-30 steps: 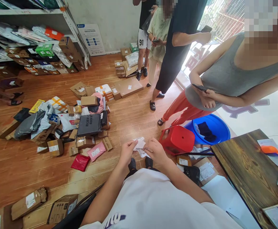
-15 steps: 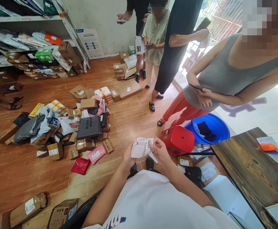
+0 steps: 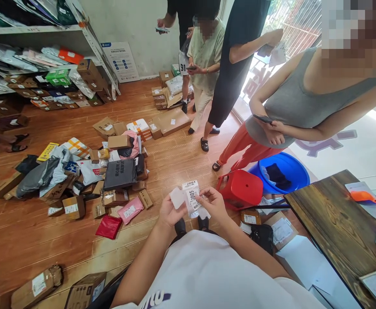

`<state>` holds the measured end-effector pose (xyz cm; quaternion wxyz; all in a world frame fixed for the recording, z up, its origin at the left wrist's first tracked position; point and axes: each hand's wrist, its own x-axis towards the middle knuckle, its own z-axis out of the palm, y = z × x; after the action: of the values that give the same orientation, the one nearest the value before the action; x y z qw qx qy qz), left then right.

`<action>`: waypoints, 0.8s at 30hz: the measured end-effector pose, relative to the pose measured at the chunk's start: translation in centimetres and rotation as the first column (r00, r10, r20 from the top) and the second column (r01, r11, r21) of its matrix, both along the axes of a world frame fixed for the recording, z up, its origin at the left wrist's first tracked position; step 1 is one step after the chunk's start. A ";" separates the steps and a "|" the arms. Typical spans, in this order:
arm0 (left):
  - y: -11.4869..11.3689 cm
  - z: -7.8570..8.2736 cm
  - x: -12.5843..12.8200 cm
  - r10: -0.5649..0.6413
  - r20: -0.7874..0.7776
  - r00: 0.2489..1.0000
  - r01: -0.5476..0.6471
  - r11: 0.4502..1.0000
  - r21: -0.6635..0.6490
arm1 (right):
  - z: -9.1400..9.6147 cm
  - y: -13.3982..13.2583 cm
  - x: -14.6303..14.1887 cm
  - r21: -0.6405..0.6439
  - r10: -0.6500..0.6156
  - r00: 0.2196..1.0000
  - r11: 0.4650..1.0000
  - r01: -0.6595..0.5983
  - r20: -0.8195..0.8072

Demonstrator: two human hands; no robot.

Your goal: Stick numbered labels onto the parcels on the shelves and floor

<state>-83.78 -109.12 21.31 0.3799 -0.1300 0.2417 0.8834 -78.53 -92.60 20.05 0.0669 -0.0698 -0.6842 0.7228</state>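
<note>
Both my hands are raised in front of my white shirt, over the wooden floor. My left hand (image 3: 169, 212) pinches a small blank white slip (image 3: 177, 198). My right hand (image 3: 214, 204) pinches a strip of white numbered labels (image 3: 191, 195), printed with figures such as 3004 and 3005, which hangs between the two hands. The fingers of both hands are closed on the paper.
A heap of parcels (image 3: 110, 171), boxes and mailer bags lies on the floor to the left. Shelves (image 3: 39, 77) of packages line the far left. A red stool (image 3: 241, 189) and blue tub (image 3: 284, 171) stand right. Several people stand ahead. A dark wooden table (image 3: 332, 231) is at right.
My hands have lifted and turned the label strip so its printed numbers face me; the left hand has pulled a blank slip away. The camera has tilted slightly.
</note>
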 end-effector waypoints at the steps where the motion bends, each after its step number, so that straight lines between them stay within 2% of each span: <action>1: -0.1 -0.1 0.0 0.007 0.001 1.000 -0.007 1.000 0.008 | 0.0 -0.1 0.0 0.051 -0.017 1.000 0.999 0.017 0.003; 6: 0.2 -0.4 0.6 0.013 -0.044 0.999 -0.017 0.996 -0.088 | -0.1 -0.3 -0.5 0.335 -0.004 1.000 0.942 -0.001 0.015; 9: 0.5 -0.2 1.1 0.021 -0.148 0.989 -0.036 0.994 -0.102 | 0.0 -0.2 -1.0 0.353 0.002 1.000 0.936 -0.012 0.030; 13: 0.6 -0.4 1.4 0.037 -0.215 0.976 -0.062 0.992 -0.110 | 0.4 0.3 -1.9 0.388 -0.156 0.987 0.912 0.134 0.026; 15: 0.7 -1.1 1.4 0.023 -0.264 0.964 -0.068 0.984 -0.162 | 0.3 0.4 -2.4 0.324 -0.153 0.986 0.938 0.125 0.062; 17: 1.1 -1.8 1.4 -0.029 -0.363 0.931 -0.074 0.961 -0.267 | -0.1 0.2 -2.8 0.128 -0.090 0.984 0.989 0.071 0.153; 19: 1.8 -2.1 1.2 -0.081 -0.455 0.887 -0.099 0.928 -0.358 | -0.6 -0.3 -3.2 -0.039 -0.078 0.974 0.995 0.088 0.213; 22: 2.8 -1.7 0.8 -0.100 -0.537 0.838 -0.156 0.899 -0.410 | -1.0 -0.6 -3.4 -0.080 -0.180 0.961 0.977 0.200 0.209; 24: 3.3 -1.1 0.7 -0.122 -0.605 0.787 -0.213 0.866 -0.452 | -0.8 -0.2 -3.4 -0.112 -0.203 0.958 0.967 0.229 0.204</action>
<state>-83.03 -105.84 20.23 0.2112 0.0655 0.5678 0.7929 -81.95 -92.79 19.27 0.0749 -0.2175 -0.6254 0.7456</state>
